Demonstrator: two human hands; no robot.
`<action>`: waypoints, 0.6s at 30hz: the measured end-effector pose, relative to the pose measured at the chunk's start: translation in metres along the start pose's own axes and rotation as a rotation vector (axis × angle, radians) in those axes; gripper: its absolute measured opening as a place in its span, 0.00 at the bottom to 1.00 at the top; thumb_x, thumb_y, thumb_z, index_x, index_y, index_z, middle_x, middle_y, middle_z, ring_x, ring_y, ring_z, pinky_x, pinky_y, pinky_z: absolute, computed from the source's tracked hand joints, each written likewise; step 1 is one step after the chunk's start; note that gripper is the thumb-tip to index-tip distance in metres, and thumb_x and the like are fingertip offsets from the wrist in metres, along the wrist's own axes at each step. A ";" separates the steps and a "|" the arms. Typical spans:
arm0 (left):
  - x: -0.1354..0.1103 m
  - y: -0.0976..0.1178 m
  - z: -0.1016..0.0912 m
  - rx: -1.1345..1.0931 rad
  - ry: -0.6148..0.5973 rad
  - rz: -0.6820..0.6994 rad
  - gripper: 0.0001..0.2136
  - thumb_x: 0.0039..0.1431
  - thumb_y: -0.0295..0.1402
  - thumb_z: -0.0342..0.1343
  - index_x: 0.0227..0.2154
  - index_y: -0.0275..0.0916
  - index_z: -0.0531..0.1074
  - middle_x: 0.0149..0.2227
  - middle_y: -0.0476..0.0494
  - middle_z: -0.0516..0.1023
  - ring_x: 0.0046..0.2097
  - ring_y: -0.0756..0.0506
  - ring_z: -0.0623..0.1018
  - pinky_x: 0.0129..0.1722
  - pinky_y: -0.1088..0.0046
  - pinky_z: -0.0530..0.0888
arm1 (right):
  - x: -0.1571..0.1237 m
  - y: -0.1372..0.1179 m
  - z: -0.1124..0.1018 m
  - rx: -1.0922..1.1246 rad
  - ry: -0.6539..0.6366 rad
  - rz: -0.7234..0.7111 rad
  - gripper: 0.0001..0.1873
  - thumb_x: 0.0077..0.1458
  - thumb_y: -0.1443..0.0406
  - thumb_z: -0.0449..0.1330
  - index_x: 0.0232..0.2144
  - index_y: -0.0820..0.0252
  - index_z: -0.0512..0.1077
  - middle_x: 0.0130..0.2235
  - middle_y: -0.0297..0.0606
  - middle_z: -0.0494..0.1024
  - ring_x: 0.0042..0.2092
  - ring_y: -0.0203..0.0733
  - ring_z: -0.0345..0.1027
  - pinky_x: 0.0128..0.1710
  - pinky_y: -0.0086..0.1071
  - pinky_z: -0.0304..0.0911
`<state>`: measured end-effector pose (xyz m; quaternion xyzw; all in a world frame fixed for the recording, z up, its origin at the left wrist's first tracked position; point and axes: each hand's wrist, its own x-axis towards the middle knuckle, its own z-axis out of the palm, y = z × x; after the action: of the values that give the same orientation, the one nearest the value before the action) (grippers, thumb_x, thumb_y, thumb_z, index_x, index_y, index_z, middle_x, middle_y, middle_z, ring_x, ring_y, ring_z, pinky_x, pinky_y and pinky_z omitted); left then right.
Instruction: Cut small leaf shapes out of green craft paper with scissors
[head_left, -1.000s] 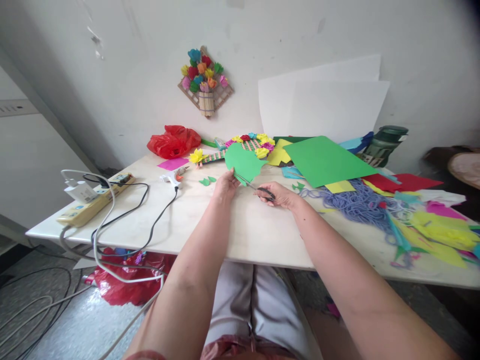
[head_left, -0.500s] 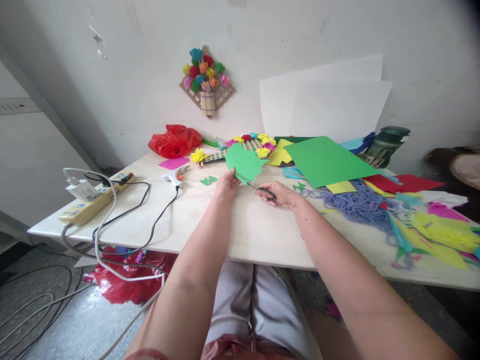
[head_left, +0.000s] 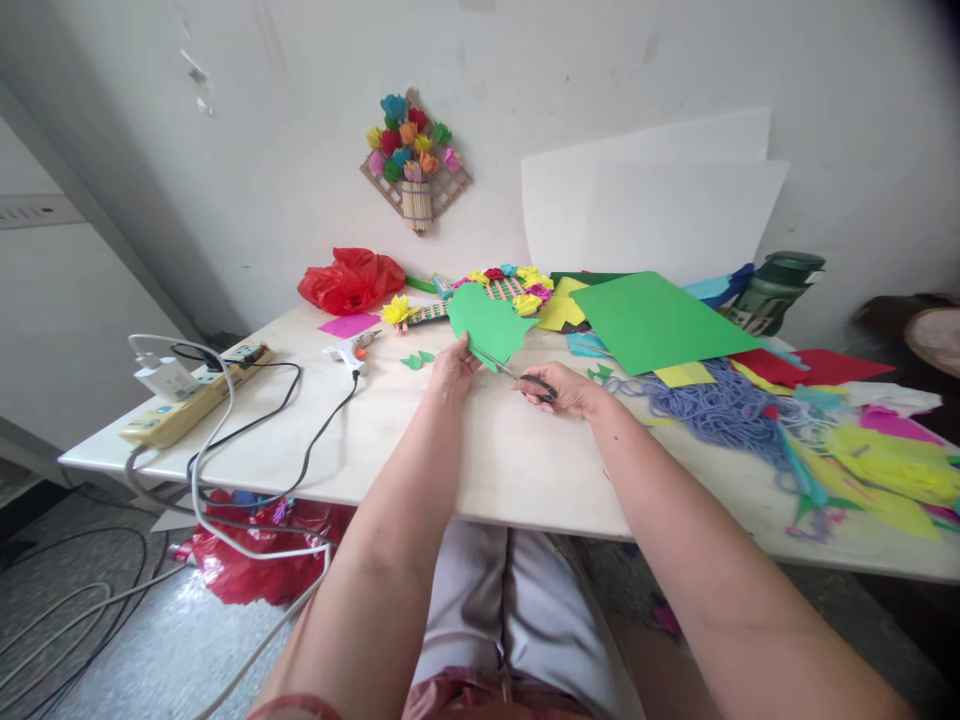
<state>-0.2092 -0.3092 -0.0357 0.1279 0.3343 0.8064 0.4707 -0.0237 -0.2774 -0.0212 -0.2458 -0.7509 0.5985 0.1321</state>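
Note:
My left hand (head_left: pixel 451 367) pinches the lower edge of a cut piece of green paper (head_left: pixel 484 324) and holds it up above the table. In my right hand (head_left: pixel 564 389) is a pair of black-handled scissors (head_left: pixel 517 375), fingers closed through the handles. The blades reach into the bottom edge of that green piece. Two small green paper cuttings (head_left: pixel 415 360) lie on the white table (head_left: pixel 480 470) just left of my left hand, and more green cuttings (head_left: pixel 598 373) lie to the right of the scissors.
A white glue gun (head_left: pixel 346 353) and a power strip (head_left: pixel 189 396) with cables lie at the left. A red bag (head_left: pixel 349 280), a paper-flower craft (head_left: pixel 495 290), a large green sheet (head_left: pixel 652 322), purple yarn (head_left: pixel 720 410) and coloured paper scraps (head_left: pixel 877 460) fill the back and right. A green jar (head_left: pixel 776 288) stands by the wall.
The hands, green piece and scissors stay nearly where they were. The view has shifted slightly, nothing else has visibly moved.

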 end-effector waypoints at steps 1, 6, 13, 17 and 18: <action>0.001 0.000 -0.001 0.002 -0.006 0.007 0.02 0.53 0.25 0.53 0.27 0.32 0.69 0.23 0.46 0.75 0.25 0.52 0.74 0.37 0.73 0.73 | 0.000 0.000 0.000 0.001 -0.001 0.006 0.11 0.47 0.60 0.58 0.24 0.64 0.64 0.16 0.28 0.63 0.13 0.25 0.50 0.12 0.24 0.40; 0.002 0.000 -0.002 0.030 -0.030 0.004 0.03 0.53 0.25 0.52 0.27 0.32 0.70 0.24 0.45 0.76 0.27 0.51 0.75 0.36 0.72 0.73 | -0.002 -0.001 -0.001 0.024 0.005 0.030 0.12 0.48 0.59 0.58 0.25 0.64 0.64 0.17 0.28 0.64 0.13 0.25 0.50 0.12 0.23 0.41; -0.002 0.000 -0.001 0.046 -0.054 -0.014 0.03 0.53 0.25 0.52 0.27 0.33 0.70 0.23 0.46 0.75 0.26 0.51 0.75 0.35 0.74 0.73 | -0.002 -0.001 0.001 0.032 0.019 0.045 0.13 0.46 0.59 0.59 0.24 0.63 0.63 0.16 0.28 0.64 0.13 0.25 0.50 0.11 0.23 0.42; -0.002 0.000 -0.001 0.042 -0.072 -0.028 0.04 0.52 0.25 0.53 0.30 0.33 0.71 0.23 0.46 0.76 0.25 0.51 0.75 0.34 0.75 0.73 | -0.001 -0.001 0.002 0.034 0.030 0.040 0.13 0.46 0.59 0.60 0.24 0.63 0.63 0.16 0.28 0.64 0.13 0.25 0.50 0.11 0.22 0.42; -0.002 0.000 -0.001 0.040 -0.072 -0.032 0.04 0.52 0.25 0.53 0.31 0.33 0.71 0.23 0.46 0.76 0.25 0.51 0.75 0.34 0.75 0.73 | -0.001 0.000 0.002 0.032 0.033 0.036 0.13 0.46 0.59 0.60 0.24 0.63 0.63 0.16 0.28 0.64 0.13 0.25 0.50 0.11 0.22 0.42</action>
<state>-0.2086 -0.3114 -0.0363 0.1609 0.3351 0.7869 0.4926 -0.0241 -0.2790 -0.0211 -0.2670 -0.7346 0.6083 0.1378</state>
